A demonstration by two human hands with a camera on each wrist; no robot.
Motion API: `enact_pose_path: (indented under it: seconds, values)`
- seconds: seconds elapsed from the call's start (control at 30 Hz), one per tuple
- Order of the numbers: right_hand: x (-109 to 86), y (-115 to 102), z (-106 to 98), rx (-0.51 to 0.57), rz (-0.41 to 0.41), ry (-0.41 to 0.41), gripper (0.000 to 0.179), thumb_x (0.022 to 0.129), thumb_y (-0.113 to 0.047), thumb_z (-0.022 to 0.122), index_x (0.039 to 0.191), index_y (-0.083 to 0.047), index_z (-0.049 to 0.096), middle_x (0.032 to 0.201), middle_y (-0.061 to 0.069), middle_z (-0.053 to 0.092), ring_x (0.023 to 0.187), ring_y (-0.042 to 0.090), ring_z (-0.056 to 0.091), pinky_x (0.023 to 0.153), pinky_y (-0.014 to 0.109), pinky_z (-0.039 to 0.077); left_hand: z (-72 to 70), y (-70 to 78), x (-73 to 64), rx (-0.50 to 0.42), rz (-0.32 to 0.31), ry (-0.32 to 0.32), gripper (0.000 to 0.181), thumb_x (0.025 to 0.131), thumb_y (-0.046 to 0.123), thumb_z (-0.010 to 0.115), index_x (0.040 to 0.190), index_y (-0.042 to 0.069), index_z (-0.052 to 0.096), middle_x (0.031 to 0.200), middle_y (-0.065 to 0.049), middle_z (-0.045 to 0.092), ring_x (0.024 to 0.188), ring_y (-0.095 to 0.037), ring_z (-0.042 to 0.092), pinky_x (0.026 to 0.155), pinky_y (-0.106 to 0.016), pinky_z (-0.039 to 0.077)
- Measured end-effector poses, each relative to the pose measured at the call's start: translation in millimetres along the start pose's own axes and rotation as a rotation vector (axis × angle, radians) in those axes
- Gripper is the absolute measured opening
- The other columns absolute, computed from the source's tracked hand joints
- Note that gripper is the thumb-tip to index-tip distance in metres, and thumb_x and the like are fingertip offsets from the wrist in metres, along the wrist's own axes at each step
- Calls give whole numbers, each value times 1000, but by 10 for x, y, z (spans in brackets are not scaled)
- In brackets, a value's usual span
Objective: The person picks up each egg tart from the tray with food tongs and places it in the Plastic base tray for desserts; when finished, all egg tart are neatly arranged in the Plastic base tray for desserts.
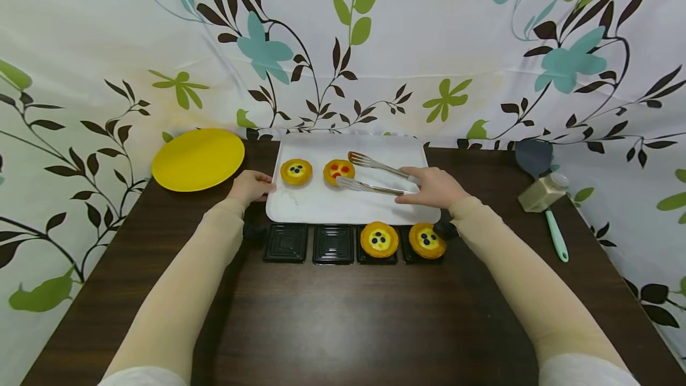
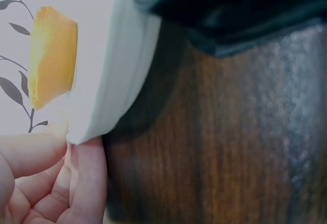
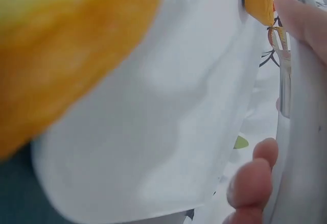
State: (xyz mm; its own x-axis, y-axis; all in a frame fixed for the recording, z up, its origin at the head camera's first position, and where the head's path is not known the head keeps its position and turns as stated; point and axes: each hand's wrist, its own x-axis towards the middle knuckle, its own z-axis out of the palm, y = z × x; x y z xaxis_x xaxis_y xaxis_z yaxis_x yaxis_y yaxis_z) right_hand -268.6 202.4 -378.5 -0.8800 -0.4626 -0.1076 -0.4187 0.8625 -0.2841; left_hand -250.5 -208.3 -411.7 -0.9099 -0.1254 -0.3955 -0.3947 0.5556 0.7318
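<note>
My left hand (image 1: 250,187) pinches the left rim of the white tray (image 1: 316,210); the left wrist view puts the thumb on top and the fingers curled under the edge. Metal tongs (image 1: 377,189) are gripped in my right hand (image 1: 435,188) over the tray's right half. Their two arms stand apart, tips on either side of a tart with red topping (image 1: 339,168). Left of it on the tray sits a tart with dark blue berries (image 1: 296,173). In the right wrist view the tongs' pale handle (image 3: 306,132) runs along my fingers.
Several square black molds (image 1: 286,244) line the tray's front; the two right ones hold berry tarts (image 1: 379,240), one near my right wrist. A yellow plate (image 1: 198,161) lies back left. At right are a spatula (image 1: 557,234) and a shaker jar (image 1: 541,194). Patterned cloth (image 1: 375,76) hangs behind.
</note>
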Motion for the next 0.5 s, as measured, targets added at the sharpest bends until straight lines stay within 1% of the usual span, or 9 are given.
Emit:
enact_pose_path:
  seconds: [0.13,0.2,0.3,0.5]
  values:
    - [54,-6,16,-1,-1,-1,83,76,-59,70,142,-15,45,103,10,69,67,18,56,66,38,50,17,2,-3,-1,4,-2,37,95,13,58,127,-5,53,123,-23,54,105,-31,59,92,-37,52]
    - [72,-3,25,-2,0,-4,83,75,-59,70,142,-16,45,97,8,69,64,17,55,65,37,49,23,5,-3,0,7,-1,37,95,13,58,126,-5,54,122,-23,55,105,-31,59,92,-37,52]
    - [92,-9,26,-6,-2,-14,84,75,-59,70,141,-15,46,95,8,70,63,17,54,65,37,49,20,12,-6,0,7,-1,36,95,13,59,125,-5,54,121,-23,55,104,-31,60,91,-37,52]
    - [129,-28,26,-11,5,-30,83,75,-58,71,141,-15,46,83,5,68,60,17,52,60,34,45,2,-3,17,-3,1,-7,38,95,14,59,126,-5,53,121,-23,55,103,-29,60,91,-37,52]
